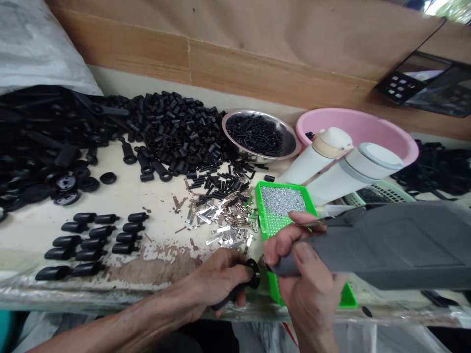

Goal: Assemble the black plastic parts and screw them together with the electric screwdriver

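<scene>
At the near edge of a worn, stained workbench (158, 264), the left hand (217, 279) and the right hand (307, 289) meet above the end of a green mesh tray (274, 289). The left hand is closed around the stem of a black plastic part (253, 273), and the round head of the part sticks out past the knuckles. Its long axis slants from the lower left up to that head, which faces the right hand. The right hand is the nearer to the head, clamping a grey tapered tool (368, 245) in its closed fingers (296, 233). The dark tip of the tool sits just beside the head, though I cannot tell whether they touch. The part looks matte and smooth.

Small grey bits (283, 201) fill the far end of the tray. To its left lies a heap of shiny metal clips (228, 215), with rows of black capped tubes (88, 240) further along. Behind stand a steel bowl (294, 142) of black ribbed pieces, a pink basin (368, 117) and 2 white bottles (312, 164).
</scene>
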Demonstrator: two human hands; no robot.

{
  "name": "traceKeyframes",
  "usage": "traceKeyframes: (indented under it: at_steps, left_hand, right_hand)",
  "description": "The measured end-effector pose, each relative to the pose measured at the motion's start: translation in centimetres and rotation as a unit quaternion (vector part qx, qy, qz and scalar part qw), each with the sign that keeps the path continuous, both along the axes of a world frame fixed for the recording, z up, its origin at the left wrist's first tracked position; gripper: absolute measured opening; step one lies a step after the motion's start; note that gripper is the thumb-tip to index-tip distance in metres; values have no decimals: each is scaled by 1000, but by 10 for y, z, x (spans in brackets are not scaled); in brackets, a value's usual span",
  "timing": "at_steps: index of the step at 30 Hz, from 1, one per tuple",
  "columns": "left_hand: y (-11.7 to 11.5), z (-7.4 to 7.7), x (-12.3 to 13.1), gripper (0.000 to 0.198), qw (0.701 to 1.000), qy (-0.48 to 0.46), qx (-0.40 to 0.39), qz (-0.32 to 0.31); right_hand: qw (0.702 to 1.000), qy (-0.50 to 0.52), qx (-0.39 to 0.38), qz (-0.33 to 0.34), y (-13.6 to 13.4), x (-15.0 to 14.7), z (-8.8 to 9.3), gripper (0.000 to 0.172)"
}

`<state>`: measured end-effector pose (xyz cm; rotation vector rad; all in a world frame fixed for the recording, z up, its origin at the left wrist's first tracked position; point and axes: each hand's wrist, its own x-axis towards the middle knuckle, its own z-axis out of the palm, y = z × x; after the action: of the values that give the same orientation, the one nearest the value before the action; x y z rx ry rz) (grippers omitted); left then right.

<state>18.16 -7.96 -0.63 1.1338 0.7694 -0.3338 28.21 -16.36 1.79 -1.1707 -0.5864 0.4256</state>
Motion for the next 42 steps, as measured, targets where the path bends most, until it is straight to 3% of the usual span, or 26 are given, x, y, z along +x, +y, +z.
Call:
traceKeyframes:
  at_steps: [22,34,37,42]
  left_hand:
    - [0,3,0,31,1000,22,5,-2]
    - [-1,0,-5,28,999,-13,34,-5]
    - [-1,1,-5,27,999,-23,34,-3]
    - [1,-4,-4,29,1000,-18,2,-5]
  right_hand:
    - [1000,-24,-7,9,-3,-2,-4,26]
    - [998,-33,20,44,0,-5,-13,17]
    - [998,-39,15,53,-2,-4,-9,19]
    - [1000,8,24,2,-2,-3,7,24]
